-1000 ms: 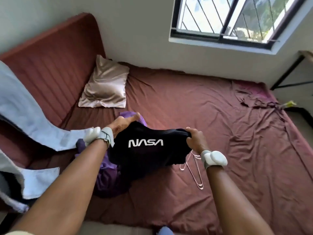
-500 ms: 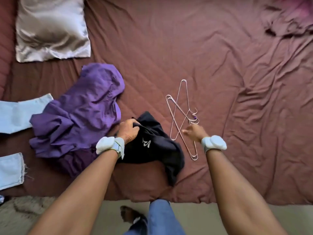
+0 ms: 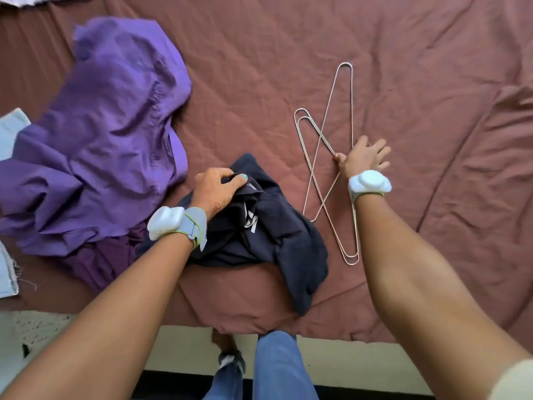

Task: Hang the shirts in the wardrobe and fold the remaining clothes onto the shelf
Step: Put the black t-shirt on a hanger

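Note:
A crumpled black shirt (image 3: 274, 241) with white lettering lies on the maroon bed sheet (image 3: 432, 96) near its front edge. My left hand (image 3: 216, 189) grips the shirt at its upper edge, fingers curled into the fabric. Right of it lie several thin wire hangers (image 3: 324, 134), crossed over each other. My right hand (image 3: 366, 154) rests over the hangers' hook end with fingers spread, the thumb touching a wire. A rumpled purple garment (image 3: 109, 125) sits at the left.
Pale blue denim (image 3: 10, 131) shows at the left edge of the bed. The bed's front edge runs along the bottom, with light floor and my jeans-clad leg (image 3: 277, 368) below it.
The black shirt went from being held up by both hands to lying on the bed. My right hand let go of it and reached right onto the hangers. The view tilted down.

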Demonstrator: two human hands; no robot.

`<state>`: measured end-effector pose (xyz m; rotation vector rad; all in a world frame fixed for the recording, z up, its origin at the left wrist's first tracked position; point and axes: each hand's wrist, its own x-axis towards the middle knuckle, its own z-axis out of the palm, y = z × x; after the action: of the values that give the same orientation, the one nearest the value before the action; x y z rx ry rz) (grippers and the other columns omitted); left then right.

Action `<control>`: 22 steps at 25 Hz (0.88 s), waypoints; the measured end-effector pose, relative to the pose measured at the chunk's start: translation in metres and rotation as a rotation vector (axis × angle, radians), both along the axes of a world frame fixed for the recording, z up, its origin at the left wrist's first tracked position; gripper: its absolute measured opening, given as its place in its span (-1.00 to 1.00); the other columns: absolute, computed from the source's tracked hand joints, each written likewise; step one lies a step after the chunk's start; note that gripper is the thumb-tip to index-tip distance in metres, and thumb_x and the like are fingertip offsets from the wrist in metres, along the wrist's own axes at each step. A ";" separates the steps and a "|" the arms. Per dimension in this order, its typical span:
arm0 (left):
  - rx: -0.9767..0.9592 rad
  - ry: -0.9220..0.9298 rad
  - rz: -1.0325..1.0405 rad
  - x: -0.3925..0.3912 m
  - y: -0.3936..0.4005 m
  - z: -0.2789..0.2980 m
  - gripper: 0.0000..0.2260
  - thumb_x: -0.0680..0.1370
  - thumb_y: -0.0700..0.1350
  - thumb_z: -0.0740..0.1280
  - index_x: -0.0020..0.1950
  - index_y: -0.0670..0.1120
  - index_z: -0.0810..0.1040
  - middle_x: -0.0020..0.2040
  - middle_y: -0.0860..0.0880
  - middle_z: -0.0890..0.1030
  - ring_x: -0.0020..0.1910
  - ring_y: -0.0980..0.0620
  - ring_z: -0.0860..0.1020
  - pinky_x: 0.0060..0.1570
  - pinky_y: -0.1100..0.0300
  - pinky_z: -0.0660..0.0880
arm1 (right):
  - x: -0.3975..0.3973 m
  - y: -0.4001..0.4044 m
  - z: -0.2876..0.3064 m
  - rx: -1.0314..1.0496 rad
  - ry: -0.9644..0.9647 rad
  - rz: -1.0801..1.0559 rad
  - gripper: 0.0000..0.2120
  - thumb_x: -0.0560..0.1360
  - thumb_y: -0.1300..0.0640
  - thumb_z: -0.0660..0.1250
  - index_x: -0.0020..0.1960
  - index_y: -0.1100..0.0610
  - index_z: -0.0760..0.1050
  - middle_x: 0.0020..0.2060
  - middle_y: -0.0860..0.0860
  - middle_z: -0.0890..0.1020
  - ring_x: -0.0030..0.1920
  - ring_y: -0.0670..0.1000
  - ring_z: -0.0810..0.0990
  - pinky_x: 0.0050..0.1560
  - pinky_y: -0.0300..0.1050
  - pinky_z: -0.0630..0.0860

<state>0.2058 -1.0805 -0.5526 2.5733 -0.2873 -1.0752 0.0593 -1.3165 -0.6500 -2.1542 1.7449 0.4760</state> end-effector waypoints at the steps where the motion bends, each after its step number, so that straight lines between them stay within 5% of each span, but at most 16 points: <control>1: -0.020 0.002 0.010 0.002 0.003 -0.003 -0.75 0.49 0.11 0.38 -0.13 -0.07 0.66 -0.24 -0.04 0.61 -0.09 -0.07 0.54 -0.14 0.25 0.33 | 0.003 -0.001 -0.002 -0.018 0.000 -0.018 -0.61 0.43 -0.03 0.43 0.13 0.18 0.48 0.27 0.20 0.34 0.30 0.25 0.29 0.20 0.14 0.29; 5: -0.038 0.024 0.051 0.004 0.012 -0.001 -0.84 0.44 0.05 0.45 -0.13 -0.03 0.67 -0.19 -0.01 0.65 -0.08 -0.01 0.57 -0.01 0.21 0.46 | 0.004 0.003 0.004 -0.043 -0.025 0.022 -0.74 0.46 0.04 0.37 0.04 0.20 0.59 0.22 0.17 0.39 0.26 0.23 0.34 0.19 0.11 0.28; 9: 0.022 0.032 -0.065 0.003 0.016 0.015 -0.86 0.47 -0.15 0.37 -0.02 -0.07 0.69 -0.06 -0.15 0.67 0.02 -0.12 0.58 0.05 0.23 0.44 | 0.008 -0.001 0.035 0.048 -0.193 0.086 -0.73 0.51 0.13 0.28 0.09 0.30 0.53 0.13 0.27 0.50 0.13 0.31 0.51 0.12 0.07 0.42; 13: -0.024 -0.050 -0.019 0.001 0.021 0.032 -0.87 0.47 -0.13 0.38 -0.02 -0.04 0.69 -0.04 -0.14 0.68 0.07 -0.14 0.58 0.13 0.17 0.45 | 0.020 -0.002 0.084 -0.046 -0.391 0.035 -0.81 0.48 0.20 0.29 -0.01 0.29 0.58 0.05 0.25 0.52 0.04 0.28 0.53 0.05 0.01 0.43; 17: -0.122 -0.173 0.000 -0.006 0.031 0.062 -0.85 0.39 0.00 0.48 -0.05 0.08 0.70 -0.06 -0.03 0.70 0.07 -0.12 0.58 0.16 0.00 0.46 | 0.041 0.012 0.151 0.178 -1.014 -0.170 -0.85 0.37 0.26 0.34 -0.22 0.01 0.57 -0.29 0.03 0.45 -0.35 -0.02 0.49 -0.15 0.06 0.66; 22: -0.264 -0.289 0.057 -0.008 0.050 0.113 -0.86 0.42 0.02 0.45 -0.05 0.10 0.70 -0.06 0.03 0.71 0.06 -0.03 0.60 0.16 0.10 0.48 | 0.058 0.054 0.260 0.586 -1.439 -0.173 -0.76 0.49 0.43 0.24 -0.17 0.11 0.47 -0.35 -0.04 0.20 -0.42 -0.13 0.24 -0.08 0.18 0.64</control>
<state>0.1975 -1.0304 -0.4391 2.4730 -0.3948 -0.5975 0.1174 -1.2629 -0.3904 -1.2206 0.7565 -0.4909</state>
